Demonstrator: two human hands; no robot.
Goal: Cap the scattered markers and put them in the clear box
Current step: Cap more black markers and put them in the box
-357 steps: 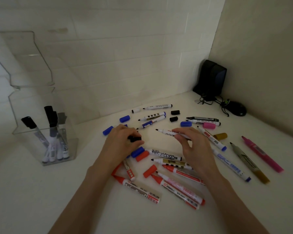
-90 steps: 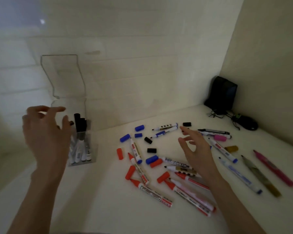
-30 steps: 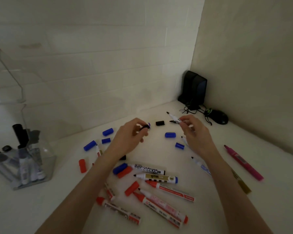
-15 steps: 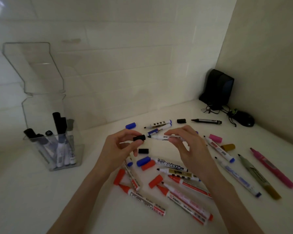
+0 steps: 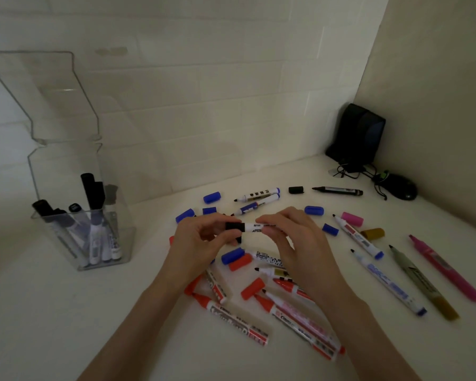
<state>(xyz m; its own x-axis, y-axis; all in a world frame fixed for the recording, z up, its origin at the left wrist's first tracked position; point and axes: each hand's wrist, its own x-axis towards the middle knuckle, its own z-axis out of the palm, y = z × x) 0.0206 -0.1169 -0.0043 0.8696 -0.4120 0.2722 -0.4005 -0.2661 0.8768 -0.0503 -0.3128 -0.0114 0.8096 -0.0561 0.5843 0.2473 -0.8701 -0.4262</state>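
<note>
Above the scattered pile I hold a white marker [image 5: 252, 227] level between both hands. My left hand [image 5: 201, 243] pinches the black cap [image 5: 234, 226] that sits on the marker's left end. My right hand [image 5: 291, 240] grips the barrel. The clear box [image 5: 66, 166] stands at the left with its lid open and several black-capped markers upright inside. Uncapped red markers [image 5: 300, 320], blue markers [image 5: 388, 281] and loose red and blue caps [image 5: 232, 255] lie on the white table around my hands.
A black marker [image 5: 338, 191] and its loose black cap [image 5: 296, 190] lie at the back. An olive marker [image 5: 423, 284] and a pink one [image 5: 445, 270] lie at the right. A black speaker [image 5: 357, 133] and a mouse [image 5: 401, 186] fill the far right corner.
Half a second ago the black cap and the marker tip were apart; now the cap sits on the marker's end, and my hands have closed together.
</note>
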